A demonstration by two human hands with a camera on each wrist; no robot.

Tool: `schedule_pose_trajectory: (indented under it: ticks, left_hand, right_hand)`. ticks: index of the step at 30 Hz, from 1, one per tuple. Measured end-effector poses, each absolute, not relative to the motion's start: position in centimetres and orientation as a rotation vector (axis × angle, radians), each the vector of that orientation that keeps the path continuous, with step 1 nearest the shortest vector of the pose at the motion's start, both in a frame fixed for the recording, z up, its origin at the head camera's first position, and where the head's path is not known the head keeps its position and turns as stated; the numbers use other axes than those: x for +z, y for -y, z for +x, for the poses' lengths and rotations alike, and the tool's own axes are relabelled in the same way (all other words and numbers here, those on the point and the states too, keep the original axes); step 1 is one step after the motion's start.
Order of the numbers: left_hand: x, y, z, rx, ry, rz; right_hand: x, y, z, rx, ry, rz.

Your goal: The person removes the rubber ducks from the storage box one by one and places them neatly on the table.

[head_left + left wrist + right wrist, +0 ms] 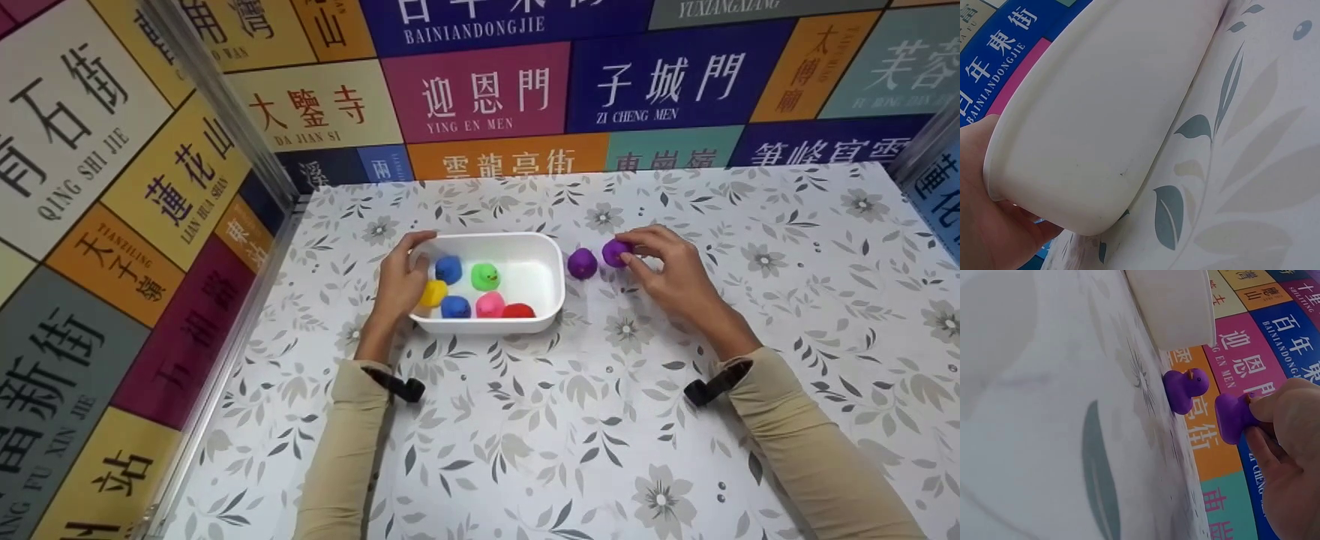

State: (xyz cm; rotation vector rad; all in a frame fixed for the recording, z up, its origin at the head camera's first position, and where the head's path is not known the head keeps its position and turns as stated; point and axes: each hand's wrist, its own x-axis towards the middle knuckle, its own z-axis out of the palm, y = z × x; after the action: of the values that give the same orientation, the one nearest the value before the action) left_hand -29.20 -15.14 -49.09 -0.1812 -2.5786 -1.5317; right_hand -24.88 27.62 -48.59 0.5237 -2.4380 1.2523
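My left hand (401, 279) grips the left end of a white plastic tub (487, 326), thumb over the rim. Inside the tub sit rubber ducks: two blue ones (448, 268), a green duck (485, 277), a yellow one (433, 293), a pink one (490, 304) and a red one (517, 310). Just right of the tub, a purple duck (582, 263) stands on the table. My right hand (664, 262) pinches a second purple duck (1233, 419) between thumb and fingers, raised off the tabletop in the right wrist view.
A white cloth with grey flowers and leaves covers the table (600, 450). Panels with coloured sign blocks rise behind the table (487, 90) and along its left side (112, 225). Small black cameras (401, 386) are strapped to both wrists over tan sleeves (341, 450).
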Motion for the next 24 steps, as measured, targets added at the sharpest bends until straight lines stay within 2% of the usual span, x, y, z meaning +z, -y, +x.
schedule_pose_trajectory:
  ticks: [9,24]
  left_hand:
    - [-48.97,15.12,-29.13,-1.566,2.603,-0.114]
    - [-48.96,15.01,-29.23,-1.576,2.577,-0.136]
  right_hand:
    - [-49.42,-28.19,-25.14,1.329,2.606,0.445]
    - [-49.66,-28.07,-25.62,1.298,2.656,0.463]
